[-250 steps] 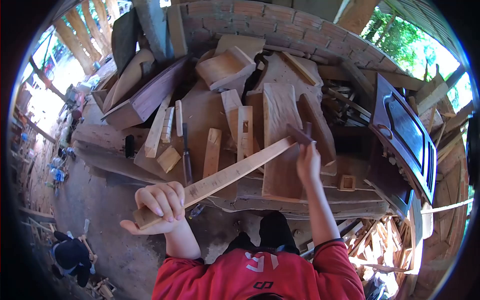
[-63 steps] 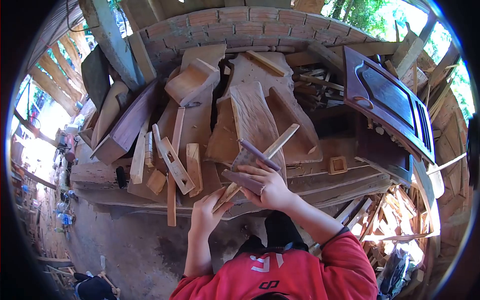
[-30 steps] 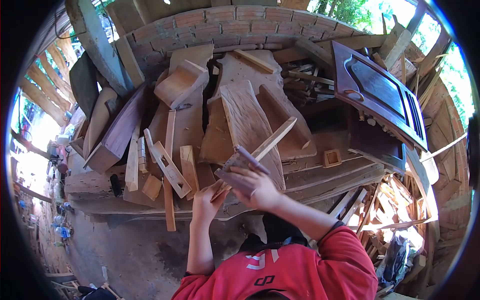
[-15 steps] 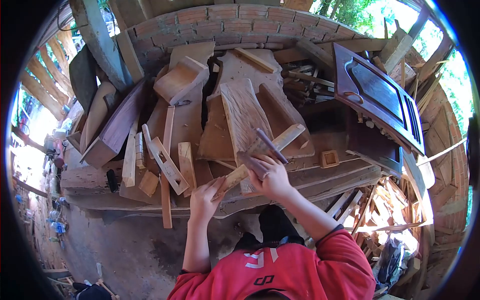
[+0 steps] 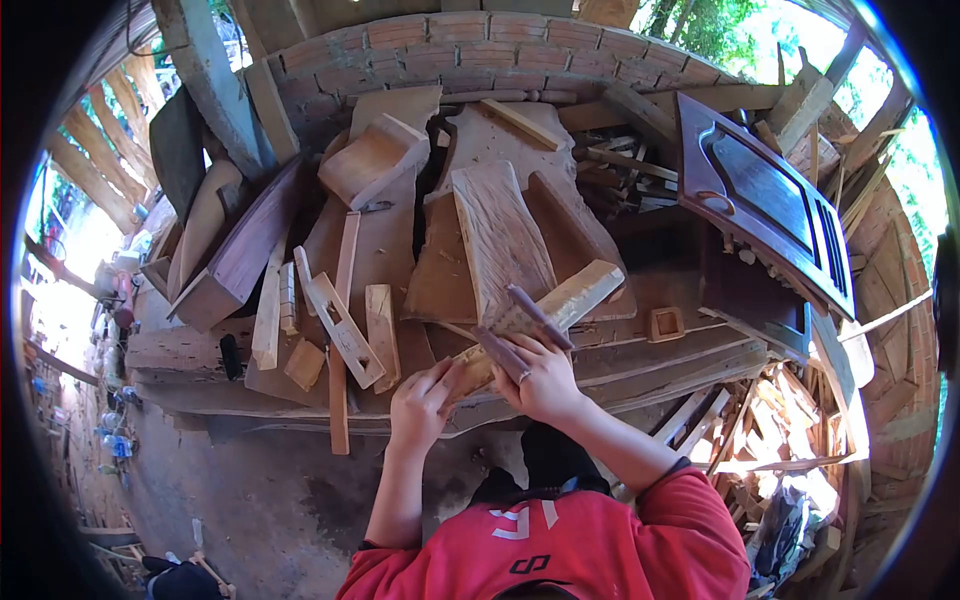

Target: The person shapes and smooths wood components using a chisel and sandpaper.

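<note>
A long pale wooden piece (image 5: 588, 290) slants up to the right in front of me, over the bench's front part. At its lower left end my left hand (image 5: 420, 405) is closed round it. My right hand (image 5: 542, 378) grips a dark wooden tool (image 5: 540, 316) with two parallel bars, which sits across the middle of the pale piece. Behind them lies a broad rough board (image 5: 500, 235). Left of my hands are a slotted wooden block (image 5: 345, 335) and a short thick strip (image 5: 381, 335).
A hollow wooden box (image 5: 375, 160) lies at the back. On the right leans a dark panelled door (image 5: 765, 195). A small square wooden frame (image 5: 665, 324) rests near the bench's front edge (image 5: 650, 370). Wood scraps (image 5: 780, 420) are heaped at lower right.
The view has shifted slightly. The pale piece's far end appears a little further right and lower; both hands still hold on, my left hand slightly further right.
</note>
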A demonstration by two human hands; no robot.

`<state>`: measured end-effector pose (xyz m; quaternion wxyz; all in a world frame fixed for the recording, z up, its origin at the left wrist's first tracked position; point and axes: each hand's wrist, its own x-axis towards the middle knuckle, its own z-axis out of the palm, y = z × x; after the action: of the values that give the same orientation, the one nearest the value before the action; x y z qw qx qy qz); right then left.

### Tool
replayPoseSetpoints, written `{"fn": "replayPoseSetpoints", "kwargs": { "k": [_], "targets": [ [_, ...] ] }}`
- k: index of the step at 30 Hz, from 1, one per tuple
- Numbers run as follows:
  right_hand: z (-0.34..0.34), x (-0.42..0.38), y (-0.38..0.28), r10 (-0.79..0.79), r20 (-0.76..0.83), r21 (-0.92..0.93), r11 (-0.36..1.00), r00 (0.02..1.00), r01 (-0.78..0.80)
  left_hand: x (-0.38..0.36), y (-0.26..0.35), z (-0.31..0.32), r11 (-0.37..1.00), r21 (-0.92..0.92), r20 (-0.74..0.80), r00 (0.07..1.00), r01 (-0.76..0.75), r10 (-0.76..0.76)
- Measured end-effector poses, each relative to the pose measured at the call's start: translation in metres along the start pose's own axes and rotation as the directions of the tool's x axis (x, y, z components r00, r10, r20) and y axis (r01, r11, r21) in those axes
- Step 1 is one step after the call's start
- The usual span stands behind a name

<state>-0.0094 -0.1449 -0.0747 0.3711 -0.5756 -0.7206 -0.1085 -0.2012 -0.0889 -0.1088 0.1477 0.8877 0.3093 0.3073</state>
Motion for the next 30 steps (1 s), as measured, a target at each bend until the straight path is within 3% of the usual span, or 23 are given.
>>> {"fn": "replayPoseSetpoints", "kwargs": {
  "k": [1,3,5,7,10,12,13,14,15,17,18,19,21,22,25,27,28,29,30],
  "targets": [
    [-0.001,-0.002,0.005,0.012,-0.007,0.002,1.0,1.0,-0.012,0.0,0.0,0.0,1.0,0.007,-0.008,1.0,-0.026,0.027],
    [-0.01,-0.008,0.035,0.224,0.098,0.086,0.969,0.97,-0.233,-0.003,0.002,0.004,0.999,0.027,-0.018,0.999,-0.041,0.042],
    [-0.02,-0.005,0.073,0.483,0.08,-0.07,0.875,0.872,-0.479,-0.007,0.004,0.005,0.998,0.045,-0.031,0.998,-0.047,0.048],
    [-0.031,-0.005,0.112,0.627,-0.016,-0.218,0.758,0.779,-0.615,-0.005,0.005,0.004,0.994,0.087,-0.062,0.996,-0.065,0.07],
    [-0.032,0.003,0.107,0.675,0.115,-0.334,0.717,0.729,-0.612,-0.011,0.0,0.012,0.998,0.057,-0.073,0.997,-0.037,0.041],
    [-0.016,0.002,0.061,0.521,0.224,-0.125,0.853,0.823,-0.506,-0.013,0.0,0.017,0.996,0.071,-0.095,0.994,-0.053,0.06],
    [0.008,-0.015,0.047,0.285,0.19,-0.054,0.958,0.939,-0.28,-0.014,0.001,0.018,0.994,0.088,-0.113,0.99,-0.071,0.081],
    [0.009,-0.02,0.018,0.15,0.135,0.095,0.982,0.979,-0.164,-0.016,0.002,0.019,0.994,0.086,-0.111,0.99,-0.073,0.082],
    [0.012,-0.022,-0.001,0.005,0.063,0.132,0.991,0.998,-0.013,-0.017,0.003,0.019,0.993,0.082,-0.093,0.992,-0.082,0.089],
    [-0.01,-0.003,0.013,-0.032,0.073,0.217,0.976,0.997,0.016,-0.018,0.004,0.019,0.992,0.073,-0.061,0.992,-0.103,0.107],
    [-0.006,-0.021,0.037,0.112,0.235,0.136,0.98,0.965,-0.147,-0.017,0.007,0.019,0.988,0.111,-0.042,0.992,-0.111,0.116],
    [-0.017,-0.013,0.05,0.209,0.201,0.05,0.974,0.957,-0.223,-0.017,0.008,0.019,0.982,0.149,-0.026,0.992,-0.12,0.125],
    [-0.023,-0.018,0.103,0.526,0.159,-0.171,0.848,0.835,-0.501,-0.017,0.0,0.022,0.977,0.167,-0.023,0.99,-0.136,0.141],
    [-0.032,-0.015,0.118,0.578,0.095,-0.295,0.794,0.811,-0.531,-0.017,-0.002,0.023,0.972,0.187,-0.018,0.989,-0.144,0.15],
    [-0.014,-0.009,0.099,0.648,0.187,-0.251,0.758,0.738,-0.602,-0.008,0.011,0.018,0.996,0.071,0.02,0.999,-0.052,0.05],
    [0.014,-0.014,0.048,0.479,0.308,-0.068,0.873,0.822,-0.484,-0.004,0.02,0.013,0.993,0.102,0.097,0.994,-0.053,0.043],
    [0.024,-0.017,0.018,0.265,0.146,0.042,0.961,0.953,-0.273,-0.001,0.026,0.01,0.994,0.105,0.102,0.995,0.001,-0.012],
    [0.029,-0.018,0.001,0.039,-0.044,0.108,0.994,0.998,-0.034,0.0,0.03,0.009,0.993,0.109,0.11,0.992,0.052,-0.064],
    [0.027,-0.018,0.008,0.044,-0.051,0.105,0.994,0.998,-0.039,0.001,0.027,0.009,0.993,0.114,0.107,0.994,0.021,-0.033]
  ]
}}
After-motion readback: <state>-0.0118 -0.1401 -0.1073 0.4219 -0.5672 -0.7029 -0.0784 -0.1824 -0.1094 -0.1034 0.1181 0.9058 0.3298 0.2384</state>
